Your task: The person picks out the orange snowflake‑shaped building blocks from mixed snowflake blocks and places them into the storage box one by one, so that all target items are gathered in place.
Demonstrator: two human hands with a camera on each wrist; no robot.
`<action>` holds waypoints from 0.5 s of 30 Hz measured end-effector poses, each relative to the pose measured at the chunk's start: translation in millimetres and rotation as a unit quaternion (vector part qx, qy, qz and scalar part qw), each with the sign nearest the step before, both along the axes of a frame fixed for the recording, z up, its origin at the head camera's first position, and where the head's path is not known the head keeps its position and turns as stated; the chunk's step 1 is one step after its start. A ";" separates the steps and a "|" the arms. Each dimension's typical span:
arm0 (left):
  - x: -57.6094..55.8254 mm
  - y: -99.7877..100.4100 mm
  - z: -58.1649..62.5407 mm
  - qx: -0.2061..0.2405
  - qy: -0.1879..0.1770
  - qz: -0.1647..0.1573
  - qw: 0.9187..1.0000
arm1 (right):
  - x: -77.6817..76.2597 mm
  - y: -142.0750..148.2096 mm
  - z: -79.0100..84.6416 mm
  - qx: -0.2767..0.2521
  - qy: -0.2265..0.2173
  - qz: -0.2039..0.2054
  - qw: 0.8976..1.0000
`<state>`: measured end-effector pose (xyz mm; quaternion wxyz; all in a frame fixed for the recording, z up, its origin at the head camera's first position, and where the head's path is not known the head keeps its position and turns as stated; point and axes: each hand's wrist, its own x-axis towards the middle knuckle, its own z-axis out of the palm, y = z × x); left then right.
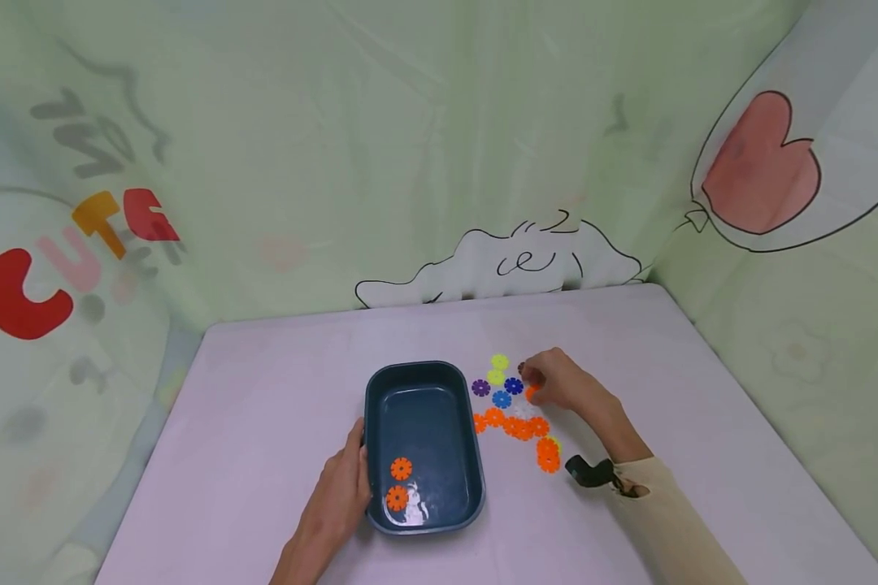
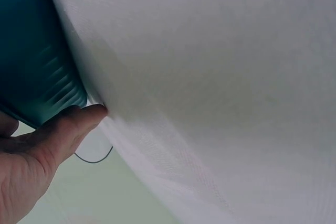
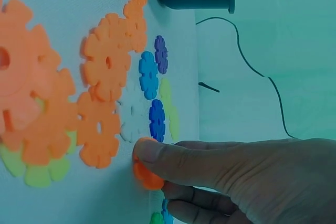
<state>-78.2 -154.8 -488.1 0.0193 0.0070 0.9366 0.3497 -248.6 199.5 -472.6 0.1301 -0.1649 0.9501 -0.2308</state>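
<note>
A dark blue rectangular tray (image 1: pixel 424 422) stands on the table, two orange snowflake discs (image 1: pixel 401 469) lying inside near its front end. My left hand (image 1: pixel 340 487) rests along the tray's left side, straight fingers against the outer wall; the left wrist view shows a fingertip (image 2: pixel 97 111) low by the tray's corner. To the right of the tray, my right hand (image 1: pixel 559 380) pinches an orange snowflake disc (image 3: pixel 147 174) between thumb and fingers. Close by lie purple (image 3: pixel 161 55), light blue (image 3: pixel 148 75) and dark blue (image 3: pixel 157 120) discs, partly beside yellow ones.
Several orange discs (image 1: pixel 515 426) spread in a row right of the tray, some overlapping. Nearer the front, orange discs (image 1: pixel 548 461) cover a yellow-green one. A pale disc (image 3: pixel 132 114) lies among them. Printed cloth (image 1: pixel 439 162) hangs behind the white table (image 1: pixel 285 390).
</note>
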 end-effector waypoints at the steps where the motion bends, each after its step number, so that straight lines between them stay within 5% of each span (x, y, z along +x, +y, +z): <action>1: 0.0 -0.1 0.1 0.001 0.000 0.000 1.000 | 0.6 -0.1 0.3 -0.001 -0.001 -0.003 1.000; 15: -0.4 0.0 0.4 0.005 0.004 -0.002 1.000 | 5.9 2.0 3.3 -0.011 0.011 0.008 1.000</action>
